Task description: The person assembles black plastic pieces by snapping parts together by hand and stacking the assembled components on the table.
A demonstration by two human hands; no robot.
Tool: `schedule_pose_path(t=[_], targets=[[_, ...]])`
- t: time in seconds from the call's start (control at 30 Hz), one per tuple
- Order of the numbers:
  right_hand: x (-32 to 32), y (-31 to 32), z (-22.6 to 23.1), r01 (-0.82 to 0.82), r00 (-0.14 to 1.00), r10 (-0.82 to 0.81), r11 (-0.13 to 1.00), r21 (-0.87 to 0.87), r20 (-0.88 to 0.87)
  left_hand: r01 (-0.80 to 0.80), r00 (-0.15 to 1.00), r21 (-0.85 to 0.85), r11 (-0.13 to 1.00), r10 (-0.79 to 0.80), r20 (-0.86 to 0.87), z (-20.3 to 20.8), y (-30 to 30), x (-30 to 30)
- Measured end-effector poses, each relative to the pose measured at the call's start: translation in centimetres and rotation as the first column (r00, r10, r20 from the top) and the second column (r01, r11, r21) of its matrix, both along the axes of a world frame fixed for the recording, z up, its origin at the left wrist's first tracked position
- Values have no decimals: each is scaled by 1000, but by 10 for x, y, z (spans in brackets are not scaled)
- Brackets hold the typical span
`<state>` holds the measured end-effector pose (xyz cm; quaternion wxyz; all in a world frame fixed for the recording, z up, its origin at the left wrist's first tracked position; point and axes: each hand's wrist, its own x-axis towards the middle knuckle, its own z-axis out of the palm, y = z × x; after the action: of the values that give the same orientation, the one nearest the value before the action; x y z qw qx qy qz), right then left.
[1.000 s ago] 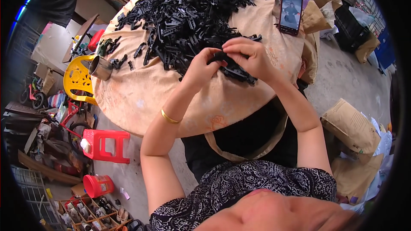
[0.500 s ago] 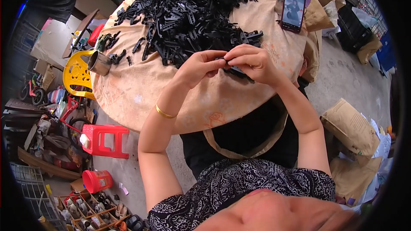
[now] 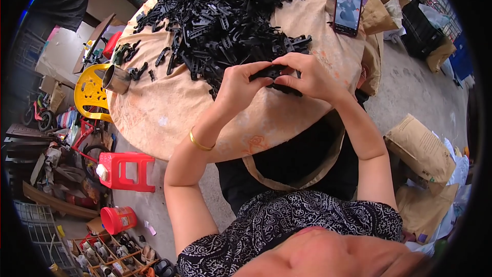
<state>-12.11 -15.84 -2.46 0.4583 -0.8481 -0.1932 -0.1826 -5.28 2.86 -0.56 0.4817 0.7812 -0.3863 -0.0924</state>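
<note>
Basically, both hands meet over the round table (image 3: 169, 118), just at the near edge of the big heap of black plastic pieces (image 3: 225, 15): the left hand (image 3: 240, 83) and the right hand (image 3: 306, 76) are each pinched shut on the same small black plastic part (image 3: 270, 72), held between the fingertips, left hand at its 9 o'clock end, right hand at 3 o'clock. From the hands, a phone (image 3: 347, 8) stands propped at 1 o'clock, a metal cup (image 3: 116, 79) lies on its side at 9 o'clock by the table edge, and a red stool (image 3: 125, 170) sits on the floor at 8 o'clock.
</note>
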Motion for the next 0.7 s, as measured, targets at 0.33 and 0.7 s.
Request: schedule_pose_path(t=[0.33, 0.7], targets=[[-4, 0, 0, 87, 981, -66, 990, -108, 183, -10, 995, 6, 1000, 9, 99, -1, -4, -5], [-3, -30, -3, 60, 998, -60, 995, 80, 8, 359, 893, 360, 861, -429, 135, -4, -1, -22]])
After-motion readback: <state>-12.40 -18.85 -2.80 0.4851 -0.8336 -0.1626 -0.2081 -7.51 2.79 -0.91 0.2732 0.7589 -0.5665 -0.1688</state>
